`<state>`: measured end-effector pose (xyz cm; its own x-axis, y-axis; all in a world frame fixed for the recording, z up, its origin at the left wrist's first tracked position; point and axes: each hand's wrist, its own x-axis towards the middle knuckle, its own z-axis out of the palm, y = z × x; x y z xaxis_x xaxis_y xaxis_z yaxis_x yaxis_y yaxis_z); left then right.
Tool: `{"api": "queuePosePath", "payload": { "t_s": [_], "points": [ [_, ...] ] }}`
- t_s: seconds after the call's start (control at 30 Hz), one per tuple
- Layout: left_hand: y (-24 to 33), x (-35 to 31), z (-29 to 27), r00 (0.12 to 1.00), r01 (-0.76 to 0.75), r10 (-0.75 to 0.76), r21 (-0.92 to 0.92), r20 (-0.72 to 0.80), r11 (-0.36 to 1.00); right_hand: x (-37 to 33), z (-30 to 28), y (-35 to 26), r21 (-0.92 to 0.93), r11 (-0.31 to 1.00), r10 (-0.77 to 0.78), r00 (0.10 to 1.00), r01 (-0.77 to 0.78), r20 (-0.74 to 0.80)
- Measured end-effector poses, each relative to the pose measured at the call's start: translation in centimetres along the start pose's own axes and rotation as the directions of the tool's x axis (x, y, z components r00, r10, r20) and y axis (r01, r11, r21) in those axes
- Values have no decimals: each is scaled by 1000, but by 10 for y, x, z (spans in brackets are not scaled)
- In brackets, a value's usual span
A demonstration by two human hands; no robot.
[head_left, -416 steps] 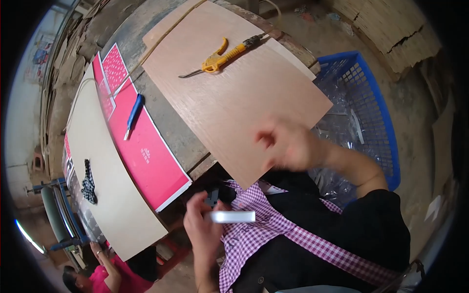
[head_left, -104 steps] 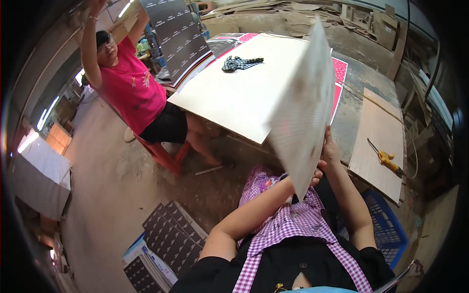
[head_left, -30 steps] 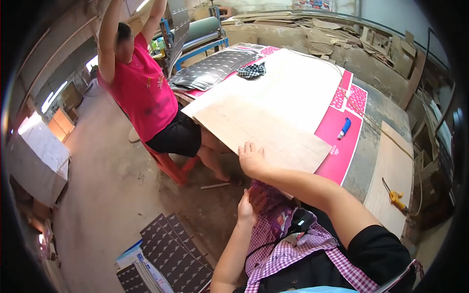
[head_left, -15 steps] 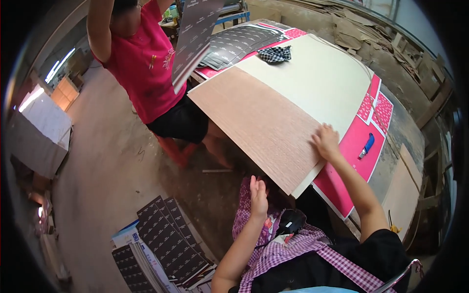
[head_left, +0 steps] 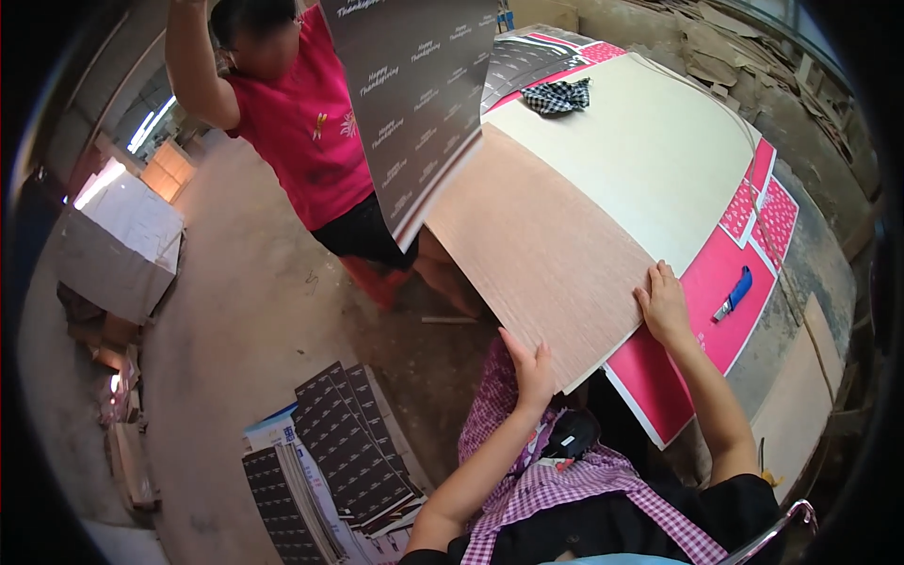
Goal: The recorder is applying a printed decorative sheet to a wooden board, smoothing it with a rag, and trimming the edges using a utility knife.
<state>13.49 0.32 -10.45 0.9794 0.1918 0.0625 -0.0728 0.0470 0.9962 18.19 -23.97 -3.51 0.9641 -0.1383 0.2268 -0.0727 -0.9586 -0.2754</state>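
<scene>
My left hand (head_left: pixel 534 375) sits spread against the near edge of the plywood sheet (head_left: pixel 546 250), right hand (head_left: pixel 666 306) splayed on its corner; the sheet lies just ahead, already over the cream board (head_left: pixel 650 141). Between them I see the board peeking out, edges not flush.

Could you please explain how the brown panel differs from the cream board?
Surface: the brown panel shows grain, while the cream board looks pale and plain.
Position: the brown panel lies on top; the cream board is partly covered by it.
Contact: the left hand and right hand are at the brown panel's edges; the cream board bears a checked cloth.
Both are flat sheets.
</scene>
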Motion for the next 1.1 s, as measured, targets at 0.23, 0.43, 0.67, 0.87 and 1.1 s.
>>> {"api": "queuePosePath", "payload": {
  "t_s": [0.23,0.43,0.67,0.87,1.1],
  "points": [
    [7,-12,17,999,20,-22,-42,-45,999,6,4,11,-47,998,-32,999,31,-14],
    [3,-10,-15,991,105,-115,-116,-75,988,50,4,5,-55,980,-194,978,190,-72],
    [87,73,-78,934,-202,187,-18,-305,979,202,49,-86,865,492,-154,968,-101,200],
    [94,101,-80,977,-118,95,-113,-190,987,259,93,-178,957,156,-361,887,-246,287],
    [111,83,-72,979,0,-60,-295,-194,955,255,98,-156,921,175,-264,885,-347,383]
  ]
}}
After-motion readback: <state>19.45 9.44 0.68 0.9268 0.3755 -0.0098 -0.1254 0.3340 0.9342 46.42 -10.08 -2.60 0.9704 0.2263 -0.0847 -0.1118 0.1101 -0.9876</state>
